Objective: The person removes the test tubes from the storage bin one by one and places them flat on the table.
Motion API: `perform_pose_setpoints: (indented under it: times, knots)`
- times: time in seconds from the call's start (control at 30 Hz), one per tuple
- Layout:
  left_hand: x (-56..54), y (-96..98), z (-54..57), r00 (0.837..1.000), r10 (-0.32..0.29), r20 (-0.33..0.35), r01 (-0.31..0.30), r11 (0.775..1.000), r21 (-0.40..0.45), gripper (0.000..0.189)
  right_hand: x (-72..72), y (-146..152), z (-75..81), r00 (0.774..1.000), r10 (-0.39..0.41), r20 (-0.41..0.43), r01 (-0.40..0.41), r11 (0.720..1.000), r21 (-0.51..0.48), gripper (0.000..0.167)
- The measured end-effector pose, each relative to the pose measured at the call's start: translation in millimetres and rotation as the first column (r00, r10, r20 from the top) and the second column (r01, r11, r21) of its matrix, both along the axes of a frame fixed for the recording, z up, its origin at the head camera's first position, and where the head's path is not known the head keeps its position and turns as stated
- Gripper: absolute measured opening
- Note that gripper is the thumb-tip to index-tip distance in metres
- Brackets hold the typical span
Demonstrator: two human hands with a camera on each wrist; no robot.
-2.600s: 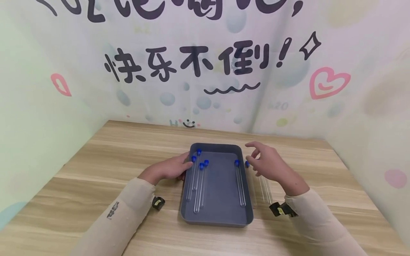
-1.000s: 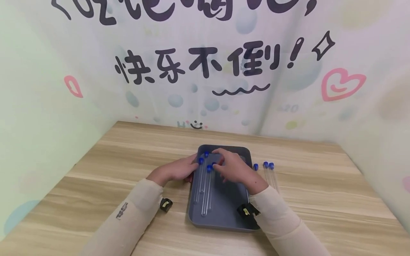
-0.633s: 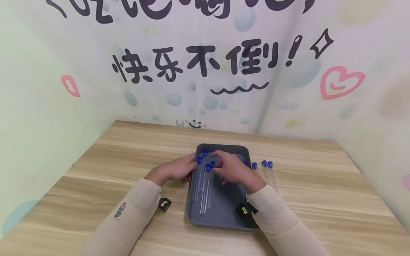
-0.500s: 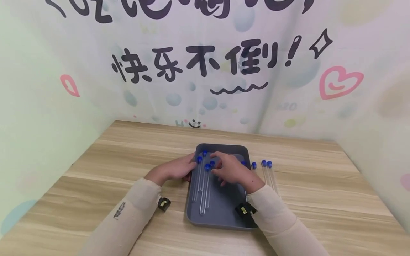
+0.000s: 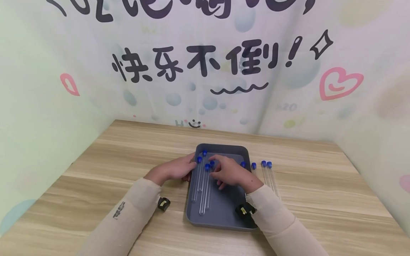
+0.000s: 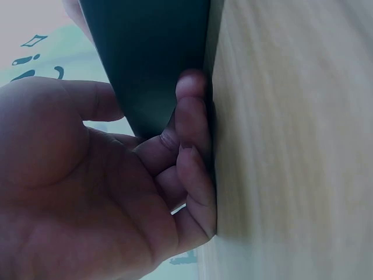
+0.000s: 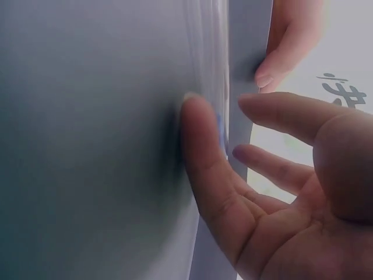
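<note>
My left hand (image 5: 174, 168) holds the left side of a dark grey rectangular tray (image 5: 221, 211), thumb at the rim. Its other fingers curl against the tray's outer wall beside the table, as the left wrist view shows. Several clear test tubes (image 5: 202, 199) with blue caps lie lengthwise along the tray's left half. Over them, near the caps, is my right hand (image 5: 229, 170), fingers spread and loosely bent. The right wrist view has one of its fingers (image 7: 201, 131) overlapping a blue cap, thumb apart. Another capped tube (image 5: 243, 164) lies at the tray's right wall, mostly hidden by my right arm.
Just outside the tray's right wall, 3 more blue-capped test tubes (image 5: 269, 177) lie on the wooden table (image 5: 320, 185). A printed cloth (image 5: 192, 99) hangs behind the table. Both sleeves carry dark wrist straps (image 5: 163, 203).
From beside the tray's right wall, my right hand has moved left over the tubes inside, then shifted slightly lower. My left hand keeps its hold on the tray. The head view has shifted a little.
</note>
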State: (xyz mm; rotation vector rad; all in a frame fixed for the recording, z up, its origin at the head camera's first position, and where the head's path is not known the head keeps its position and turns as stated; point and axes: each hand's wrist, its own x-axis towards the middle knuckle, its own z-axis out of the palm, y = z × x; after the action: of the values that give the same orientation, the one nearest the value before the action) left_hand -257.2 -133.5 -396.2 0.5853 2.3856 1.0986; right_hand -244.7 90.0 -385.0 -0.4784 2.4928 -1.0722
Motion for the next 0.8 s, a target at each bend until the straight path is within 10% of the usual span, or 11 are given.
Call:
perform_pose_setpoints:
  times: [0.8]
  knots:
    - [-0.4, 0.5, 0.6, 1.000, 0.001, -0.010, -0.001, 1.000, -0.017, 0.054, -1.5, -1.1, -3.2, 1.000, 0.015, 0.015, -0.015, 1.000, -0.020, 0.078]
